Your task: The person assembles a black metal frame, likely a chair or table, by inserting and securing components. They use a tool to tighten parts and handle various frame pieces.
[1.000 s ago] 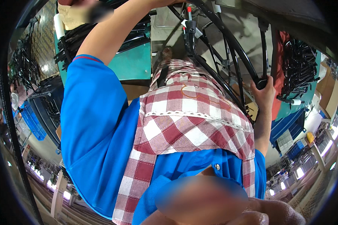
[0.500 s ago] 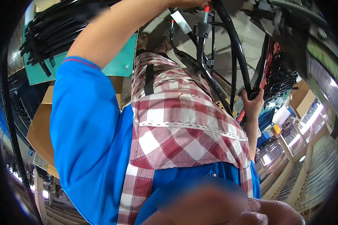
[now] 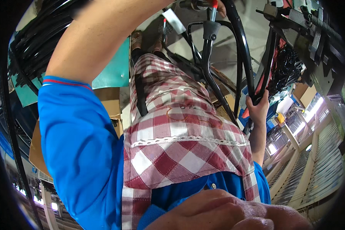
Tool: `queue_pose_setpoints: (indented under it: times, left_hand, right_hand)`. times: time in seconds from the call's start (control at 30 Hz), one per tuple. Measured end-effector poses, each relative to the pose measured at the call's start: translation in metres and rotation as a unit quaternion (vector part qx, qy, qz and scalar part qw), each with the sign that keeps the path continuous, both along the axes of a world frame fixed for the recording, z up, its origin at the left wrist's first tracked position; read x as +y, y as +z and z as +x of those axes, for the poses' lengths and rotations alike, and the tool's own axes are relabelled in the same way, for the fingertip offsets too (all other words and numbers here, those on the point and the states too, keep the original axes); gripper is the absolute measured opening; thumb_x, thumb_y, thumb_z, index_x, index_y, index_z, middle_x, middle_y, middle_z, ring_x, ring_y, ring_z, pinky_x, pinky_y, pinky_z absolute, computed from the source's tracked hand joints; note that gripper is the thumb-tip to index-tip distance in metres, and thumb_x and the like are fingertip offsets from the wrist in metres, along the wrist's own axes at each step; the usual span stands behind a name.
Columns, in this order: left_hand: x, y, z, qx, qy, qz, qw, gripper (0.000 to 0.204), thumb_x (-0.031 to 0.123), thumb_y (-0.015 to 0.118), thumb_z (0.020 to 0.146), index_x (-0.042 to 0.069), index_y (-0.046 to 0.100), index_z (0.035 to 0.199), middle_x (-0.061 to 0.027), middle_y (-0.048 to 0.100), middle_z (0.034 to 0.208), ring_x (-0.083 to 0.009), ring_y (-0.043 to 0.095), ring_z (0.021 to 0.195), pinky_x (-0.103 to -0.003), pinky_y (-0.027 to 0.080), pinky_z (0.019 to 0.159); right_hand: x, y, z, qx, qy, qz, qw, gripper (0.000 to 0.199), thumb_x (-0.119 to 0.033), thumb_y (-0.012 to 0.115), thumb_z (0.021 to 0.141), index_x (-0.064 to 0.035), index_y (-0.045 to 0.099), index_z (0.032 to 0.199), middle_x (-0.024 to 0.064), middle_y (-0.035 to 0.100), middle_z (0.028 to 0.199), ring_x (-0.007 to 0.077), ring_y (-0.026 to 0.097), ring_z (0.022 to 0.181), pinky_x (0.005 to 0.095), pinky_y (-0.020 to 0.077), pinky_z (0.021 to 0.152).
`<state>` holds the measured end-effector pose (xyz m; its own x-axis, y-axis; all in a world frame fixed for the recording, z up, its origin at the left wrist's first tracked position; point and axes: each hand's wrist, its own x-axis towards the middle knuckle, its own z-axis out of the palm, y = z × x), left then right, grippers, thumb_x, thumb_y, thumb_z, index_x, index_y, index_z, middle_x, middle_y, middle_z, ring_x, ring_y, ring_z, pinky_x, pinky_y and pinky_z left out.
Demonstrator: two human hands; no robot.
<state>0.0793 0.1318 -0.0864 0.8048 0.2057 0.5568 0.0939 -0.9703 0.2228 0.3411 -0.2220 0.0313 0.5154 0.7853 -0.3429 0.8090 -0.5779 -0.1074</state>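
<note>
A black tubular frame (image 3: 245,50) is held in front of the body, its long bent tubes reaching from the upper edge of the view down beside the checked apron (image 3: 180,126). Near its lower end, where two tubes come together, the frame is grasped by the right hand (image 3: 259,107), with the thumb set on one side and the fingers curled around the other. The left forearm (image 3: 111,36) is raised across the upper left, and the left hand (image 3: 220,9) is mostly cut off by the upper edge; only a little of it is seen close to the thick tube, so whether it is clenched or released cannot be told. Just beside those fingers, a red tip (image 3: 215,4) is carried on a metal rod above a dark collar (image 3: 211,30), into which a bent black tube is fitted. A white label (image 3: 174,20) is seen to the left of the collar. At the left, many black tubes (image 3: 38,38) are piled over a green tabletop (image 3: 113,67), below which a cardboard box (image 3: 108,101) is placed. Beyond the right hand, small black parts (image 3: 287,67) are heaped, and a metal fixture (image 3: 314,34) with a spring is seen at the upper right.
</note>
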Motion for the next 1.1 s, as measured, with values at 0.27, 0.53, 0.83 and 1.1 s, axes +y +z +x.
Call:
queue_pose_setpoints:
  times: [0.27, 0.53, 0.83, 1.1]
  left_hand:
    - [-0.015, -0.012, 0.012, -0.275, 0.046, 0.075, 0.957, 0.042, 0.053, 0.066, 0.072, 0.014, 0.05, 0.073, -0.0027, 0.044, 0.072, -0.0226, 0.051, 0.073, -0.04, 0.041, 0.08]
    - [-0.02, 0.005, 0.002, -0.143, 0.007, 0.002, 0.99, 0.046, 0.05, 0.076, 0.062, 0.013, 0.053, 0.075, -0.003, 0.049, 0.077, -0.0237, 0.054, 0.081, -0.044, 0.041, 0.086]
    - [-0.024, 0.0, 0.004, -0.12, 0.012, 0.009, 0.993, 0.048, 0.054, 0.075, 0.065, 0.011, 0.058, 0.08, -0.0044, 0.054, 0.081, -0.0248, 0.055, 0.089, -0.046, 0.039, 0.093]
    - [-0.016, 0.004, -0.004, 0.063, 0.017, -0.021, 0.998, 0.025, 0.029, 0.073, 0.076, 0.009, 0.064, 0.088, -0.0086, 0.061, 0.088, -0.0277, 0.059, 0.1, -0.044, 0.037, 0.1]
  right_hand:
    - [-0.004, 0.001, 0.006, -0.044, 0.009, 0.049, 0.998, 0.043, -0.021, 0.077, 0.074, -0.0034, 0.049, 0.101, 0.0139, 0.061, 0.073, 0.0281, 0.063, 0.065, 0.0373, 0.0502, 0.063]
    - [-0.015, -0.015, 0.009, -0.039, 0.008, 0.014, 0.999, 0.047, -0.021, 0.078, 0.073, -0.0033, 0.046, 0.103, 0.0175, 0.064, 0.08, 0.0371, 0.066, 0.073, 0.043, 0.0515, 0.067]
    - [-0.032, -0.027, -0.018, -0.033, -0.03, 0.022, 0.999, 0.048, -0.021, 0.078, 0.074, -0.0022, 0.047, 0.104, 0.0167, 0.064, 0.083, 0.0344, 0.066, 0.075, 0.0415, 0.0516, 0.069]
    - [-0.006, -0.02, 0.006, -0.046, 0.026, 0.052, 0.997, 0.042, -0.019, 0.076, 0.074, -0.0024, 0.049, 0.102, 0.018, 0.064, 0.075, 0.0333, 0.067, 0.068, 0.0403, 0.0516, 0.063]
